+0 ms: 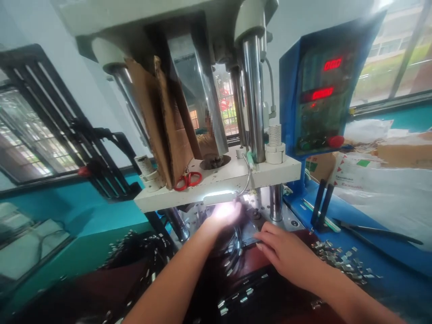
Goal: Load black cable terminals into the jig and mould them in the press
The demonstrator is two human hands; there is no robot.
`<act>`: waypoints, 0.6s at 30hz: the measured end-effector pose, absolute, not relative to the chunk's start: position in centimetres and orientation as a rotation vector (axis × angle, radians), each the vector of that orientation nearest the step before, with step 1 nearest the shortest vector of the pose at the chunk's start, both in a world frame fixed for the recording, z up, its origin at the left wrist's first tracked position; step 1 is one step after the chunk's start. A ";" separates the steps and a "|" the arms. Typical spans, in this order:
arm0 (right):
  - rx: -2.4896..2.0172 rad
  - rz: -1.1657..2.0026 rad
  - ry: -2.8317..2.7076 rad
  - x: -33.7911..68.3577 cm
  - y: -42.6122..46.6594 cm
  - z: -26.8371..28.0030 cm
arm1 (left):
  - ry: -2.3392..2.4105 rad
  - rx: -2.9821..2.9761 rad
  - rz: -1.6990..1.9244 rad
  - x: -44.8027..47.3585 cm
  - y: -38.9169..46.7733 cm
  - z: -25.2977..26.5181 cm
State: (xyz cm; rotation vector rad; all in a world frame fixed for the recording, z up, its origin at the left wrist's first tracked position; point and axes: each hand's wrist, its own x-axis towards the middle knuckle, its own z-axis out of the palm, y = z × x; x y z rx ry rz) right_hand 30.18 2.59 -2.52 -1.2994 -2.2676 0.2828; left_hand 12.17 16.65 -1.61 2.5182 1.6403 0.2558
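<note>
My left hand [228, 213] reaches under the white press plate [236, 177], into the glare of a small lamp [219, 197]. Its fingers are washed out by the light, so their grip does not show. Lower and to the right, my right hand [275, 245] has its fingers curled in by the front of the metal press bed [249, 225]. What its fingertips hold, if anything, cannot be made out. Between my hands hangs a looped bunch of dark cables [236, 245]. Black cables with shiny metal terminals [246, 294] lie below on the dark red surface.
Heaps of metal-tipped cables lie left [135, 247] and right [347, 261]. Steel columns [253, 99] flank the work area. Red-handled scissors [188, 181] and cardboard [162, 121] rest on the plate. Pliers [381, 231] lie beside the blue control box [290, 99]. A person is partly visible behind the press.
</note>
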 end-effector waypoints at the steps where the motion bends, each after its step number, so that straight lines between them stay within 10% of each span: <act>1: -1.297 0.278 -2.266 30.2 2.6 -2.5 | 1.659 2.524 0.299 11.3 16.4 -1.6; 18: -1.297 0.344 -2.300 29.9 2.1 -1.3 | 1.870 2.595 0.374 4.7 16.5 -3.1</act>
